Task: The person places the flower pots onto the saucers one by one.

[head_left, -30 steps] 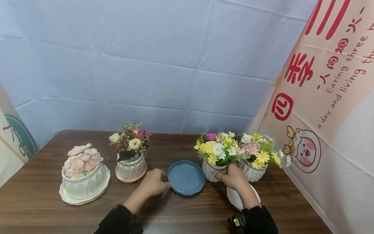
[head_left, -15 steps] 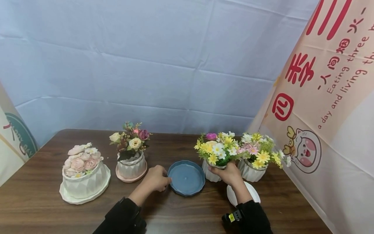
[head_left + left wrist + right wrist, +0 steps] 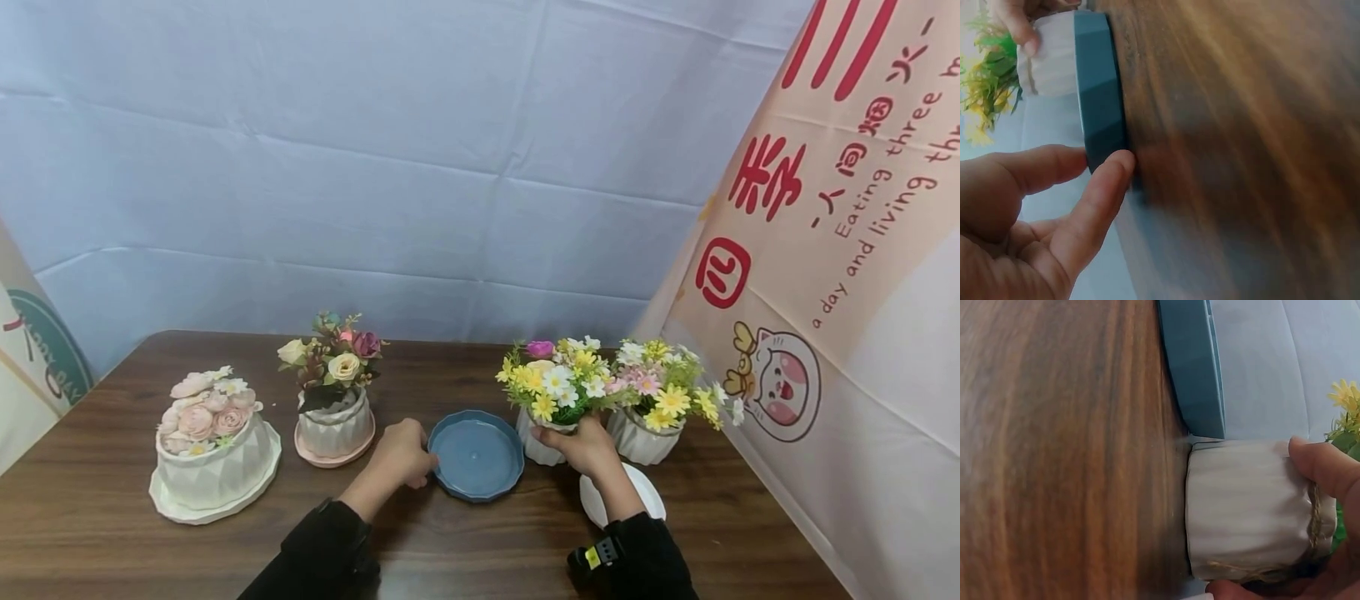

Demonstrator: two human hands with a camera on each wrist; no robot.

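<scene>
A blue faceted plant saucer (image 3: 476,457) lies on the brown wooden table. My left hand (image 3: 399,454) pinches its left edge between thumb and finger; in the left wrist view the fingertips sit on the saucer wall (image 3: 1097,81). Just right of the saucer stands a white fluted flower pot (image 3: 536,437) with yellow and white flowers (image 3: 558,379). Around this pot, near its rim, my right hand (image 3: 592,450) curls thumb and fingers. A twine band (image 3: 1315,519) circles the pot in the right wrist view, its base down at the table.
Another white pot (image 3: 645,437) of pink and yellow flowers stands close on the right. A white saucer (image 3: 645,487) lies partly under my right wrist. At left are a potted rose arrangement (image 3: 333,425) on a pink saucer and a pale-pink one (image 3: 210,467) on a white saucer.
My right hand's thumb has shifted up the pot toward its rim, and the right forearm has moved slightly left. The left hand stays at the blue saucer's edge.
</scene>
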